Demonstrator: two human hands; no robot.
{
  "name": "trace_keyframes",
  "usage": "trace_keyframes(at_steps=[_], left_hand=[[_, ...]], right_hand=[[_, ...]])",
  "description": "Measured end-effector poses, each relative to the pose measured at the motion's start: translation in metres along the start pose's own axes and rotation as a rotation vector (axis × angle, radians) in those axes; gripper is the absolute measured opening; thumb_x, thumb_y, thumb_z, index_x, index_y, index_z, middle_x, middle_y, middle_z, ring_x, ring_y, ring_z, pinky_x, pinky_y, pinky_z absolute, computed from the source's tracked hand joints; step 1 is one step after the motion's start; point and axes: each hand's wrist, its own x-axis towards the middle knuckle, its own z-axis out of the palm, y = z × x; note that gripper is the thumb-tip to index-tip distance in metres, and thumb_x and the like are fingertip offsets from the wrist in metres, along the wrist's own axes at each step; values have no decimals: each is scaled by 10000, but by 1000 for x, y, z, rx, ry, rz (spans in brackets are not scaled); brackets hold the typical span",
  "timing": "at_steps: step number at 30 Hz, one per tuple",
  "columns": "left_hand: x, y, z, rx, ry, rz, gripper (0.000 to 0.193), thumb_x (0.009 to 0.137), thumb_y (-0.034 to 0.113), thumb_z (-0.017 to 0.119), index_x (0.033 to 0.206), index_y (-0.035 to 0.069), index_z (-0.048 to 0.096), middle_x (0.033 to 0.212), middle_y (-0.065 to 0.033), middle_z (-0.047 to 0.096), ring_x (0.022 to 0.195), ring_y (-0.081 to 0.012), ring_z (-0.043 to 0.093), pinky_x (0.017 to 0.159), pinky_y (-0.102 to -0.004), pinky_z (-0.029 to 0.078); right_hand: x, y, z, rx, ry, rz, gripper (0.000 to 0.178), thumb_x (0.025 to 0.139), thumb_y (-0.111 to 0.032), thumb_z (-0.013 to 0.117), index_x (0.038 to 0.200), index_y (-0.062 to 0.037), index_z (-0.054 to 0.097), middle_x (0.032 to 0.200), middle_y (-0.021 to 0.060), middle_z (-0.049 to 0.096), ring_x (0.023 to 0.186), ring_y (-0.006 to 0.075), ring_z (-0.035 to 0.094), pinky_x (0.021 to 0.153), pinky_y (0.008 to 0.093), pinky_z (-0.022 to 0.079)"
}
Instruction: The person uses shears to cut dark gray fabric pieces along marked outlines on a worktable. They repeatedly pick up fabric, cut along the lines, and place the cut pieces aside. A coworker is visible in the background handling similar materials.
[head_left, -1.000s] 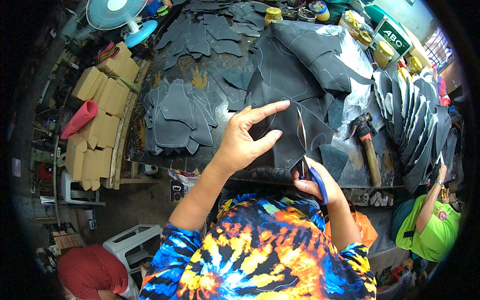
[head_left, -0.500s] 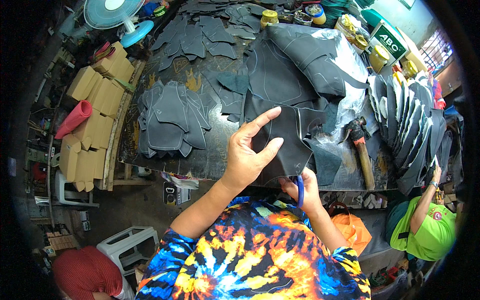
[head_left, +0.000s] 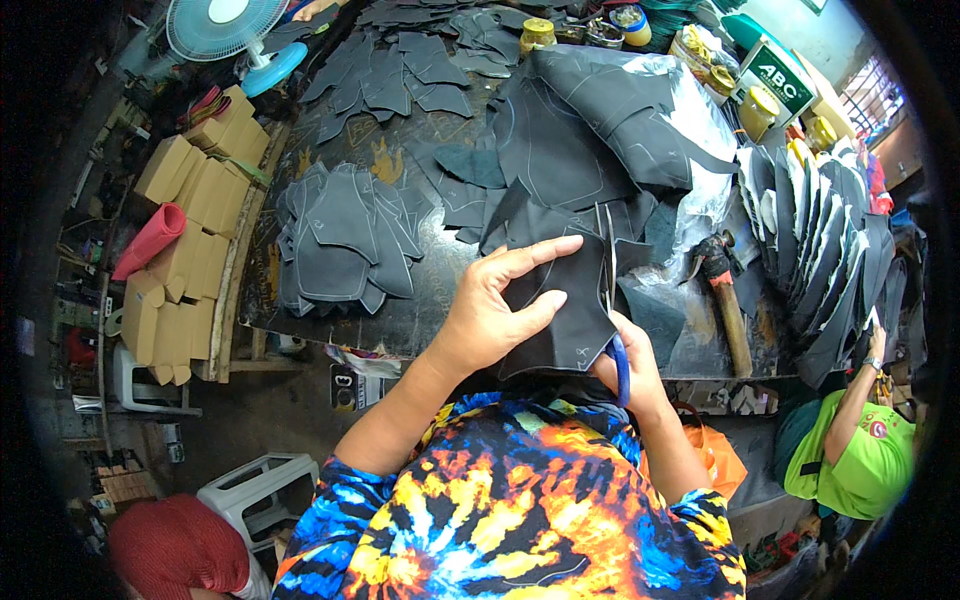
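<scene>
My right hand (head_left: 635, 365) is closed round the blue handle of a pair of scissors (head_left: 621, 372). Its blades point away from me, slightly parted, along the right side of a black leather piece (head_left: 550, 335) with pale marked lines. My left hand (head_left: 490, 310) grips that piece from the left. Its thumb and index finger lie apart on top, while the other fingers are hidden under the leather. Beyond the blades, a larger black leather sheet (head_left: 565, 150) with drawn outlines covers part of the worktable (head_left: 450, 270).
A stack of cut leather pieces (head_left: 345, 240) lies left of my hands. On the right are a hammer (head_left: 722, 300) and a row of upright dark pieces (head_left: 815, 250). Tan boxes (head_left: 190, 240) line the left side. A person in green (head_left: 850, 455) works at far right.
The scissors have moved right and away from me, and more of their blades shows. The leather piece has turned and shifted. My left hand has slid slightly right.
</scene>
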Motion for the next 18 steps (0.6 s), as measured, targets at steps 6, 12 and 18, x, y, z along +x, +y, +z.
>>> trace_keyframes(at_steps=[6,12,18], left_hand=[[8,12,-28,143,-180,63,502,766,57,715,1266,64,668,1184,-93,712,1035,-170,644,950,-300,457],[13,19,-54,121,-420,-20,468,766,110,692,1232,66,687,1217,-90,706,1175,-214,638,1101,-393,346],[15,16,-59,140,-509,2,469,772,153,697,1235,86,685,1223,-72,705,1193,-219,629,1133,-501,276]], right_hand=[[-9,-11,-16,-235,-59,45,180,844,-105,726,808,-52,558,756,-41,536,698,48,473,634,236,421],[-21,-31,-37,-242,-207,225,192,859,-71,728,775,-48,557,716,-78,469,684,20,413,571,215,357],[-22,-32,-45,-231,-252,332,225,842,-104,751,752,-39,555,699,-58,486,671,34,437,570,236,369]])
